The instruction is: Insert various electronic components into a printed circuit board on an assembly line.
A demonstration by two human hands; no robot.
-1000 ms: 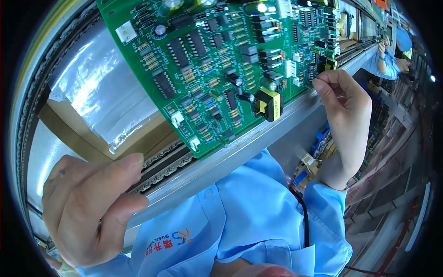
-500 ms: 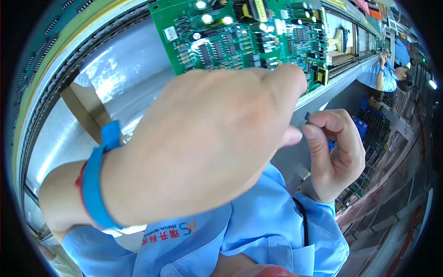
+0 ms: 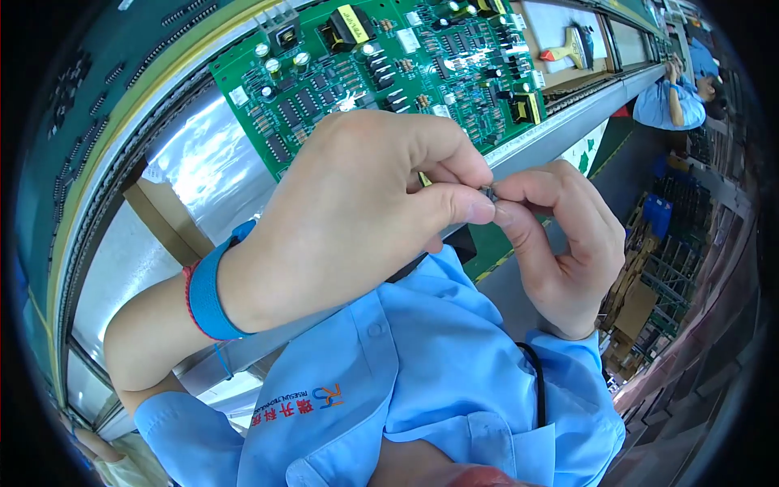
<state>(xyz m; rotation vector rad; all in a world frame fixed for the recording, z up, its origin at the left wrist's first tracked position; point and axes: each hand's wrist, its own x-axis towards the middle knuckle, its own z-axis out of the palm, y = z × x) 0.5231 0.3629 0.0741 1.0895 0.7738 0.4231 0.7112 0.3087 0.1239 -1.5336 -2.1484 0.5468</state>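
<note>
A green circuit board point(image 3: 357, 81) full of components lies on the rails in front of me. My left hand point(image 3: 365, 187), with a blue strap point(image 3: 213, 296) at the wrist, is held over the board's near edge. Its thumb and forefinger pinch a tiny dark electronic component point(image 3: 489, 193). My right hand point(image 3: 568, 235), to the right of the board's near edge, grips the same piece from the other side with thumb and forefinger. The fingertips of both hands nearly meet and cover most of it. A small yellow bit point(image 3: 424, 179) shows behind my left thumb; I cannot tell what it is.
A yellow-handled brush point(image 3: 572, 50) lies in a compartment beyond the board's right end. Dark components line a green surface point(image 3: 122, 40) at the far left. A metal rail point(image 3: 592, 101) runs along the board's near side. Another person in blue point(image 3: 669, 101) sits at the far right.
My hands have come together at the small component, which only the right held before. The left hand has drawn back toward me, and the board now appears farther left in view.
</note>
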